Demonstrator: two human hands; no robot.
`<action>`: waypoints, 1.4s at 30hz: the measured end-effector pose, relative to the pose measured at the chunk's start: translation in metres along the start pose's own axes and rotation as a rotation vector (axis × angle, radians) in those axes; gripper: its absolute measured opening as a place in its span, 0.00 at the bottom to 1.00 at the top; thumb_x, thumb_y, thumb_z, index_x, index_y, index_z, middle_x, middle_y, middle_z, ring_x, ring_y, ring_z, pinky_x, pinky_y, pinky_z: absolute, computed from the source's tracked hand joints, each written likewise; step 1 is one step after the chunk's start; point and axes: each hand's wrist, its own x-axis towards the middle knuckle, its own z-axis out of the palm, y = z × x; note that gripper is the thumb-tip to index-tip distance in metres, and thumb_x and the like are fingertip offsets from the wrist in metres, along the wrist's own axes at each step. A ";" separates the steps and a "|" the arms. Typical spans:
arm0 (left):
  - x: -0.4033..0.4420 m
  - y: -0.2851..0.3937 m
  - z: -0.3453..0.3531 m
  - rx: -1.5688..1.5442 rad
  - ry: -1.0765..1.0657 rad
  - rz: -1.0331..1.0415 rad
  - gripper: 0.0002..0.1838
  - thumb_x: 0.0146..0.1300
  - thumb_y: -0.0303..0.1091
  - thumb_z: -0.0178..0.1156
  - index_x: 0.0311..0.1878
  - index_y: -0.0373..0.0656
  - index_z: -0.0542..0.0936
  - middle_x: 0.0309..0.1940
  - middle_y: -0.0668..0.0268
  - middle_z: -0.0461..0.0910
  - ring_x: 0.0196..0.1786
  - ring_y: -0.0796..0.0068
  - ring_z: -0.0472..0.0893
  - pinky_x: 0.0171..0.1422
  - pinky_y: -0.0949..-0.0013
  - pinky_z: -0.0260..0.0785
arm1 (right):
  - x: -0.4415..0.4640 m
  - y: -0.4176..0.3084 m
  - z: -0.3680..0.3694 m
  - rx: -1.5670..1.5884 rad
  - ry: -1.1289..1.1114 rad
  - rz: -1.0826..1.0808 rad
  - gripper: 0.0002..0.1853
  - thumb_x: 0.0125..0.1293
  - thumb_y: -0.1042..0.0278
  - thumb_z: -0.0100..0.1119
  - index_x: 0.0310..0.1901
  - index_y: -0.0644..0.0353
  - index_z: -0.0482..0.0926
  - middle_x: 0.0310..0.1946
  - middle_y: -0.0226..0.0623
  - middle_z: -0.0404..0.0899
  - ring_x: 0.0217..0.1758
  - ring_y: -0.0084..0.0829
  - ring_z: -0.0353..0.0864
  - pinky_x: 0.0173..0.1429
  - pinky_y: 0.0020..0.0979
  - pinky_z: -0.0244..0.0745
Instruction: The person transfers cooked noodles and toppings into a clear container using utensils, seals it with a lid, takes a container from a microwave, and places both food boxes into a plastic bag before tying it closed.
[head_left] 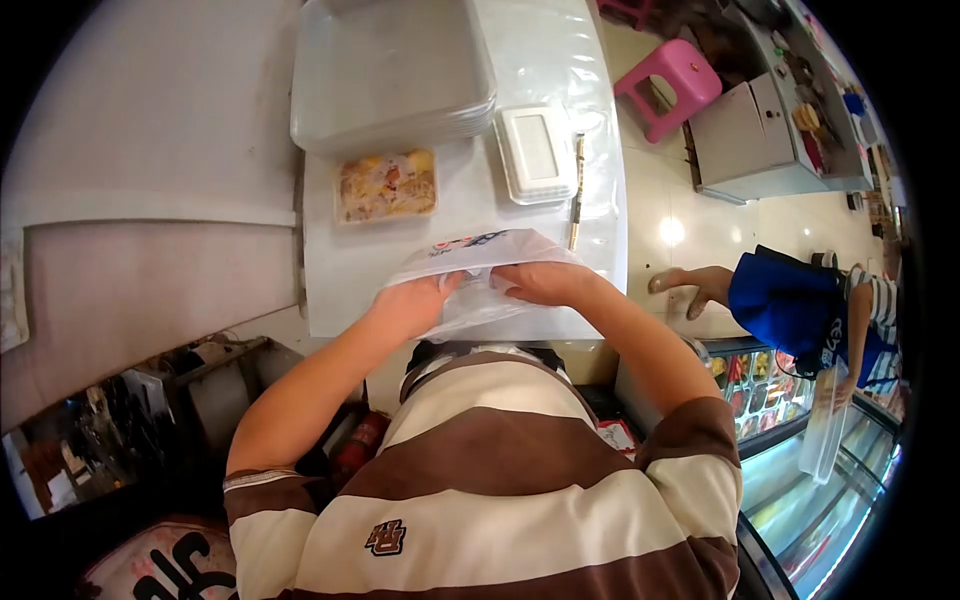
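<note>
A thin white plastic bag (480, 258) with red and blue print lies near the front edge of the table. Its mouth faces me and is spread apart. The fingers of my left hand (412, 303) are inside its left side, gripping the film. On the other side my right hand (545, 283) also pinches the bag, its fingertips partly covered by the plastic. Just beyond the bag sits a clear takeaway box (388, 186) of yellowish food with red bits. To its right is a closed white takeaway box (538, 155).
Stacked large clear trays (395, 70) fill the table's far left. A wrapped pair of chopsticks (577, 190) lies right of the white box. A pink stool (670, 90) stands on the floor. At right, a person in blue (780, 300) holds clear containers beside a glass display case (820, 510).
</note>
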 end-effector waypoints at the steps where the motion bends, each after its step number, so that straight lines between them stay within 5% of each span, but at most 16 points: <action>1: -0.002 -0.003 -0.010 0.136 -0.022 0.140 0.29 0.54 0.39 0.63 0.61 0.52 0.69 0.55 0.60 0.73 0.53 0.60 0.75 0.53 0.56 0.69 | -0.002 0.003 0.009 -0.025 0.016 -0.059 0.17 0.58 0.67 0.59 0.49 0.59 0.74 0.50 0.42 0.74 0.54 0.43 0.74 0.58 0.43 0.68; 4: 0.004 -0.032 0.004 -0.055 -0.198 0.284 0.28 0.50 0.39 0.66 0.57 0.51 0.73 0.50 0.65 0.74 0.51 0.62 0.75 0.53 0.57 0.68 | -0.017 0.001 0.028 0.045 0.026 -0.128 0.15 0.56 0.68 0.63 0.47 0.56 0.77 0.47 0.37 0.76 0.48 0.42 0.77 0.50 0.41 0.74; 7: -0.011 -0.057 0.015 -0.154 0.226 0.257 0.26 0.48 0.38 0.67 0.54 0.51 0.76 0.45 0.66 0.74 0.49 0.62 0.73 0.53 0.59 0.67 | -0.033 0.001 0.024 0.196 0.114 -0.025 0.16 0.60 0.70 0.59 0.50 0.57 0.74 0.46 0.40 0.76 0.45 0.45 0.77 0.48 0.39 0.75; 11: -0.023 -0.056 0.013 -0.013 0.251 0.057 0.18 0.49 0.38 0.65 0.44 0.46 0.79 0.40 0.67 0.74 0.46 0.64 0.73 0.48 0.61 0.68 | -0.033 -0.025 0.017 0.609 0.169 0.306 0.16 0.59 0.67 0.60 0.49 0.58 0.77 0.39 0.45 0.78 0.41 0.46 0.78 0.45 0.39 0.75; 14: -0.013 -0.028 0.017 -0.053 0.415 0.385 0.12 0.51 0.35 0.61 0.40 0.43 0.79 0.40 0.66 0.74 0.46 0.64 0.74 0.48 0.61 0.68 | -0.021 -0.042 0.017 0.307 0.179 0.246 0.14 0.59 0.66 0.58 0.47 0.60 0.78 0.35 0.47 0.79 0.38 0.47 0.79 0.44 0.40 0.75; 17: 0.010 0.001 0.022 -0.136 0.227 0.384 0.07 0.54 0.32 0.56 0.35 0.42 0.78 0.40 0.64 0.75 0.46 0.65 0.75 0.48 0.61 0.68 | -0.003 -0.050 0.015 0.292 0.109 0.277 0.10 0.60 0.66 0.55 0.40 0.62 0.78 0.32 0.46 0.79 0.36 0.45 0.80 0.45 0.44 0.73; 18: 0.013 0.000 0.021 0.102 0.307 0.336 0.14 0.54 0.34 0.56 0.44 0.44 0.79 0.42 0.63 0.76 0.47 0.63 0.76 0.48 0.61 0.68 | -0.003 -0.054 0.014 0.137 -0.013 0.341 0.11 0.60 0.67 0.54 0.41 0.62 0.78 0.32 0.44 0.79 0.38 0.43 0.80 0.45 0.42 0.73; 20: -0.003 -0.008 0.017 0.190 0.083 0.182 0.20 0.53 0.33 0.57 0.52 0.46 0.76 0.43 0.62 0.76 0.48 0.61 0.76 0.49 0.61 0.68 | -0.010 -0.068 0.012 -0.173 -0.256 0.466 0.11 0.60 0.69 0.54 0.43 0.62 0.77 0.32 0.40 0.79 0.42 0.40 0.80 0.45 0.38 0.73; 23: -0.023 -0.029 0.027 0.257 -0.017 0.113 0.30 0.51 0.36 0.60 0.61 0.50 0.70 0.45 0.61 0.76 0.49 0.59 0.75 0.50 0.60 0.67 | -0.012 -0.120 -0.025 -0.376 -0.343 0.090 0.10 0.58 0.67 0.54 0.40 0.60 0.77 0.31 0.36 0.79 0.41 0.35 0.80 0.43 0.34 0.73; 29: -0.024 -0.029 0.018 0.292 -0.137 0.070 0.40 0.47 0.43 0.67 0.66 0.51 0.66 0.50 0.58 0.73 0.50 0.58 0.75 0.53 0.60 0.67 | 0.004 -0.085 -0.018 -0.288 0.168 -0.168 0.19 0.57 0.60 0.58 0.49 0.57 0.75 0.49 0.36 0.77 0.58 0.33 0.72 0.60 0.36 0.65; 30: -0.024 -0.032 0.020 0.299 -0.121 0.079 0.41 0.46 0.45 0.68 0.66 0.51 0.65 0.51 0.57 0.72 0.50 0.58 0.75 0.54 0.60 0.67 | 0.005 -0.063 0.005 -0.295 0.095 -0.116 0.26 0.57 0.57 0.60 0.57 0.55 0.71 0.58 0.36 0.71 0.66 0.33 0.64 0.66 0.37 0.58; 33: -0.030 -0.057 0.012 0.002 -0.118 0.119 0.41 0.47 0.47 0.68 0.65 0.48 0.65 0.56 0.58 0.69 0.53 0.60 0.74 0.57 0.60 0.67 | -0.003 -0.033 0.019 -0.234 0.121 -0.091 0.29 0.59 0.53 0.58 0.61 0.54 0.68 0.61 0.32 0.68 0.68 0.32 0.62 0.67 0.35 0.57; 39: -0.054 -0.101 0.041 -0.201 0.418 0.207 0.27 0.54 0.39 0.66 0.57 0.41 0.72 0.51 0.59 0.75 0.49 0.61 0.77 0.52 0.64 0.71 | -0.018 -0.033 0.023 -0.200 0.150 0.030 0.29 0.59 0.54 0.59 0.61 0.54 0.69 0.61 0.32 0.68 0.66 0.31 0.64 0.68 0.35 0.57; 42: -0.050 -0.109 0.027 -0.568 0.634 -0.382 0.20 0.57 0.35 0.64 0.52 0.40 0.75 0.43 0.59 0.78 0.47 0.65 0.78 0.49 0.68 0.72 | -0.007 -0.050 -0.001 -0.204 0.092 0.104 0.25 0.58 0.57 0.61 0.56 0.56 0.73 0.57 0.35 0.73 0.60 0.32 0.71 0.65 0.36 0.59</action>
